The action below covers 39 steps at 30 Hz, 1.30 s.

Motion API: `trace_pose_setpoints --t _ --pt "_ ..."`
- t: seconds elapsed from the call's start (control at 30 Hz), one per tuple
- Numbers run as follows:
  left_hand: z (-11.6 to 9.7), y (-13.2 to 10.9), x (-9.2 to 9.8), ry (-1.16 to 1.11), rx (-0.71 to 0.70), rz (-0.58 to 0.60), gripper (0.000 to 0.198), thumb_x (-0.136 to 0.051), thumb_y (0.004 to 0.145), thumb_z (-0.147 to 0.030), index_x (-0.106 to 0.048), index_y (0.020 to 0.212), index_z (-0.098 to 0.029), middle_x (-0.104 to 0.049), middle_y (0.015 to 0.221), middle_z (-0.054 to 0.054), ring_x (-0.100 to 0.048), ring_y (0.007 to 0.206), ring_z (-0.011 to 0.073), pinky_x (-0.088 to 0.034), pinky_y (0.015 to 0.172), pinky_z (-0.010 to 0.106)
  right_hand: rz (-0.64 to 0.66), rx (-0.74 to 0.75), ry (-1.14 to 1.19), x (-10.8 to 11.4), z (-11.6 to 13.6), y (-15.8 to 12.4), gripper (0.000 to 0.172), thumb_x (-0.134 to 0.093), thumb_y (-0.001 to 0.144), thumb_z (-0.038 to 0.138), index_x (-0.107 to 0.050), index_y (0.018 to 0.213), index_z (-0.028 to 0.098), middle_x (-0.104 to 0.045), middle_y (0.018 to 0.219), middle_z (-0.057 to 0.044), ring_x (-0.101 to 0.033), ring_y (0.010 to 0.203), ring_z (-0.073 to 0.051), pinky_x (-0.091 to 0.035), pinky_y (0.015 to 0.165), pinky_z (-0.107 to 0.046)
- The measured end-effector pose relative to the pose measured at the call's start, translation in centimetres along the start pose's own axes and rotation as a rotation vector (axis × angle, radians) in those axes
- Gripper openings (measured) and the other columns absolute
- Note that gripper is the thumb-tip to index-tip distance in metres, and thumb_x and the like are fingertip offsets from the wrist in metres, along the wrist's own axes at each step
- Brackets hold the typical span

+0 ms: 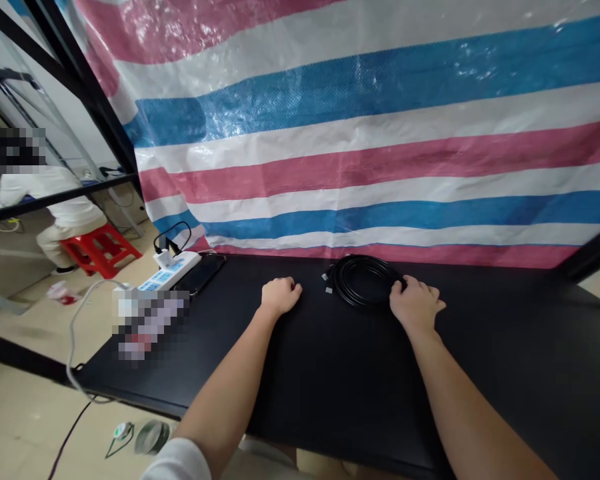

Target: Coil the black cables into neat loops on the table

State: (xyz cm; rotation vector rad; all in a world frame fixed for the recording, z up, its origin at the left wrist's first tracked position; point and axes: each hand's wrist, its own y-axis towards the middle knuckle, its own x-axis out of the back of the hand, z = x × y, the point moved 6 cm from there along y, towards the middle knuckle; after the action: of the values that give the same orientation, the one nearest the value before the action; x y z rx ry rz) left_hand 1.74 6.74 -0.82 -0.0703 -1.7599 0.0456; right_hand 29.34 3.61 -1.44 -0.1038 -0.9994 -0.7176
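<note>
Right hand lying fingers curled over the near right edge of a coiled black cable on the black table, left hand loosely fisted on the tabletop, apart from the coil, white power strip far left, striped tarp behind.

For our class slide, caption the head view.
Right hand touches a coiled black cable on a black table; left hand fisted nearby.
</note>
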Motion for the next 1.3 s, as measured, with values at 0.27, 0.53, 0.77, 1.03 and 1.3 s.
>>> trace_pose_setpoints --t 0.27,0.53,0.77,1.03,1.3 --pt "0.3 -0.2 -0.1 -0.009 -0.05 -0.013 0.029 -0.041 0.088 -0.036 -0.066 0.093 -0.023 -0.071 0.103 0.007 -0.065 0.099 0.024 -0.048 0.079 0.032 -0.055 0.009 0.008 -0.2 -0.1 0.2 0.037 -0.043 0.082 0.02 -0.065 0.11 0.01 -0.064 0.106 -0.019 -0.048 0.106 -0.032 -0.036 0.085 -0.045" --pt "0.0 -1.0 0.5 -0.048 -0.068 -0.051 0.026 -0.041 0.089 -0.032 -0.064 0.094 -0.023 -0.069 0.105 0.007 -0.065 0.098 0.0243 -0.047 0.077 0.031 -0.187 0.018 0.065 0.0 -2.1 1.0 0.032 -0.046 0.077 0.029 -0.07 0.094 0.016 -0.064 0.09 -0.014 -0.05 0.09 -0.029 -0.039 0.073 -0.04" --pt "-0.2 -1.0 0.5 -0.021 -0.087 -0.047 0.023 -0.041 0.088 -0.03 -0.063 0.092 -0.023 -0.068 0.104 0.007 -0.064 0.098 0.0236 -0.047 0.076 0.031 -0.137 0.077 0.084 -1.2 -2.3 1.9 0.03 -0.044 0.075 0.029 -0.069 0.081 0.012 -0.062 0.079 -0.015 -0.051 0.085 -0.028 -0.037 0.079 -0.041" --pt "-0.1 -0.9 0.3 -0.045 -0.087 -0.041 0.021 -0.042 0.088 -0.03 -0.062 0.093 -0.023 -0.068 0.105 0.006 -0.064 0.098 0.0229 -0.047 0.077 0.031 -0.084 0.021 0.201 -0.3 -2.4 2.2 0.026 -0.045 0.076 0.032 -0.065 0.071 0.015 -0.064 0.075 -0.013 -0.057 0.084 -0.028 -0.039 0.083 -0.04" --pt "0.1 -1.0 -0.1 -0.091 -0.104 -0.027 0.019 -0.047 0.086 -0.03 -0.062 0.095 -0.023 -0.067 0.1 0.005 -0.062 0.101 0.0209 -0.047 0.082 0.03 -0.135 0.054 0.228 -0.3 -2.5 2.0 0.029 -0.05 0.07 0.029 -0.072 0.082 0.014 -0.065 0.073 -0.01 -0.057 0.079 -0.026 -0.042 0.081 -0.041"
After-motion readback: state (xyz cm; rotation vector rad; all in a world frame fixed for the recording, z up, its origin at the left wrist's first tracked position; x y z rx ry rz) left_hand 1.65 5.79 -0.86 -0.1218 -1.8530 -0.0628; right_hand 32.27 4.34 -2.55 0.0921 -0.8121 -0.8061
